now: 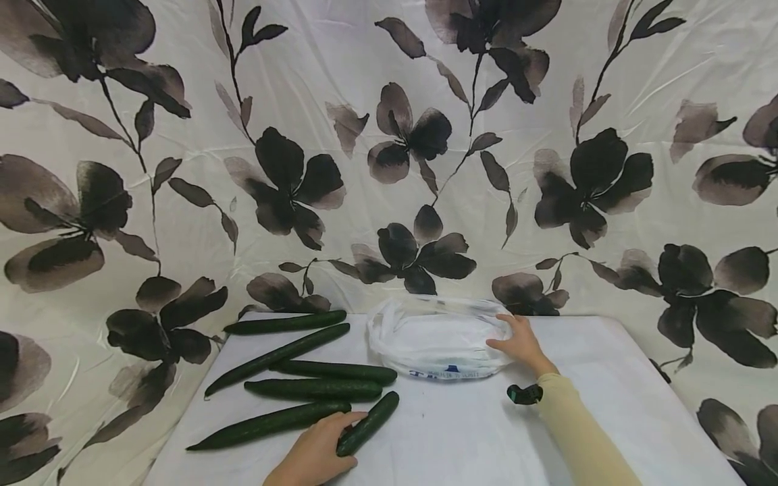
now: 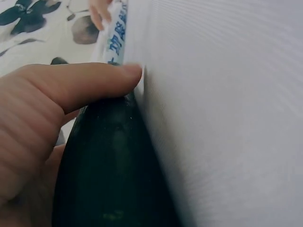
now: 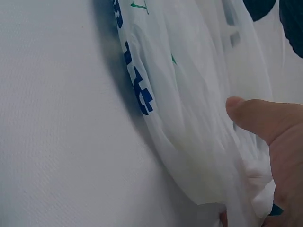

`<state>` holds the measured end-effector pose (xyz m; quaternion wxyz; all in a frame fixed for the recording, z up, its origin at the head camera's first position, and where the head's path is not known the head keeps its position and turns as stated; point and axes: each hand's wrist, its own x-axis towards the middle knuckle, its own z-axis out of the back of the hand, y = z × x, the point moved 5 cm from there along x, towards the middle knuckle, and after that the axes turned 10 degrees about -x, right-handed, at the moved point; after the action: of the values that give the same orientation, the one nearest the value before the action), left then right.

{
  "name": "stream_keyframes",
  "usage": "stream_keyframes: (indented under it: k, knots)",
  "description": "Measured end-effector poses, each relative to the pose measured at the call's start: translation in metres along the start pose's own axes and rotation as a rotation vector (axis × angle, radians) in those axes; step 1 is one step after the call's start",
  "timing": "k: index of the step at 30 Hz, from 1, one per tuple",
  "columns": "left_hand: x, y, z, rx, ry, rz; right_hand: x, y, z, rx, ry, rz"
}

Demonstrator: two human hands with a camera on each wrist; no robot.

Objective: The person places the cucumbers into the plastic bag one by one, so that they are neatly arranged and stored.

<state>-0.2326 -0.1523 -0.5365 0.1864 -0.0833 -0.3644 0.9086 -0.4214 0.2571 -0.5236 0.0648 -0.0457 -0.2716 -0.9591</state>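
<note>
My L hand (image 1: 316, 449) grips the short cucumber (image 1: 369, 424), near front-ctr of the white table (image 1: 462, 445); long axis diagonal, far end fwd-R twd the plastic bag (image 1: 450, 356). 5 other cukes (image 1: 313, 389) lie L; tabletop runs R to its edge. R hand (image 1: 521, 344) pinches bag's R rim. Blue print (image 1: 452, 372), too blurry to read.

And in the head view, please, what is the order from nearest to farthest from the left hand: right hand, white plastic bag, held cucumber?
From the left hand:
1. Held cucumber, in its grip.
2. White plastic bag, farther forward and to the right.
3. Right hand, at the bag's right side.
</note>
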Motion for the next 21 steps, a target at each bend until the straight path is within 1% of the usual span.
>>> stream_keyframes:
  k: [4,9,16,21]
  knots:
    - [0.002,-0.002,0.003,-0.014,-0.021,-0.021,0.002,-0.003,-0.007,-0.022,-0.004,-0.044]
    - [0.002,-0.004,0.006,-0.05,-0.022,-0.024,0.004,-0.006,-0.015,-0.037,0.0,-0.09]
    - [0.0,-0.005,0.011,-0.084,-0.049,-0.027,0.002,-0.005,-0.019,-0.047,-0.002,-0.072]
    - [-0.003,-0.003,0.01,-0.127,-0.017,-0.014,0.0,-0.006,-0.024,-0.038,0.002,-0.073]
